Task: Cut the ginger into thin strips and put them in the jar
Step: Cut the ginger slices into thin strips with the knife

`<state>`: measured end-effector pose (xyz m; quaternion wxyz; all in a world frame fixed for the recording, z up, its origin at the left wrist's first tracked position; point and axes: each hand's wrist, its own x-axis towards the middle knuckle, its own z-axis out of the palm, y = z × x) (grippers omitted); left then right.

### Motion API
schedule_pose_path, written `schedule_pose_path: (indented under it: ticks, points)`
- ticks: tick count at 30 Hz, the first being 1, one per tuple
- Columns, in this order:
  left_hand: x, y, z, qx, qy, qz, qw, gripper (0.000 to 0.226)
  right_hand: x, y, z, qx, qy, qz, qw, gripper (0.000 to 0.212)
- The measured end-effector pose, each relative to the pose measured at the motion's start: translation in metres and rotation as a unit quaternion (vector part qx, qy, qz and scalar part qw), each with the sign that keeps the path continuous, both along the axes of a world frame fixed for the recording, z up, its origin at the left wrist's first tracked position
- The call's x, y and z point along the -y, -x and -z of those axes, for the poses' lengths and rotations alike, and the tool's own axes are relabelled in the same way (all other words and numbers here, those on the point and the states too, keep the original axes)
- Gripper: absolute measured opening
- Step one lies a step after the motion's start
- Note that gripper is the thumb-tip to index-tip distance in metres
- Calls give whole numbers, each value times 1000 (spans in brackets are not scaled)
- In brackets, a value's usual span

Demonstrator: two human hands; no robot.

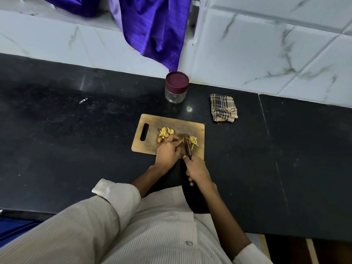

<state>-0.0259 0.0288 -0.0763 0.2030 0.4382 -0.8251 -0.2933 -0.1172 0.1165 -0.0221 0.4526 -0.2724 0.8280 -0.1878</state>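
Observation:
A wooden cutting board lies on the black counter. On it sit a pile of ginger slices at the left and a heap of thin ginger strips at the right. My left hand presses a ginger piece down with its fingertips, just left of the blade. My right hand grips the handle of a knife whose blade stands on the board between the held piece and the strips. A glass jar with a maroon lid on it stands behind the board.
A folded checked cloth lies to the right of the jar. A purple cloth hangs down the white tiled wall above the jar. The black counter stretches left and right of the board.

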Motion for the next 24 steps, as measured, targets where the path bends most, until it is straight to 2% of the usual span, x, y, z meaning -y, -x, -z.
schedule_pose_path:
  ticks: [5,9,15,20,24]
  points:
    - [-1,-2,-2,-35,-3,-6,999,34,2,-8,10,-28,-7,-35,999,29]
    - [-2,-1,0,-24,-1,-9,1000,33,2,3,9,-70,-26,-25,997,35]
    - [-1,-1,-2,-19,-5,-3,1000,34,-8,14,0,-41,-14,-15,999,34]
    - [10,-9,-11,-86,-62,-18,994,33,-21,12,-2,-25,-15,-19,999,29]
    - [19,-26,-20,-123,-82,-70,987,32,-25,15,0,-20,40,-4,999,32]
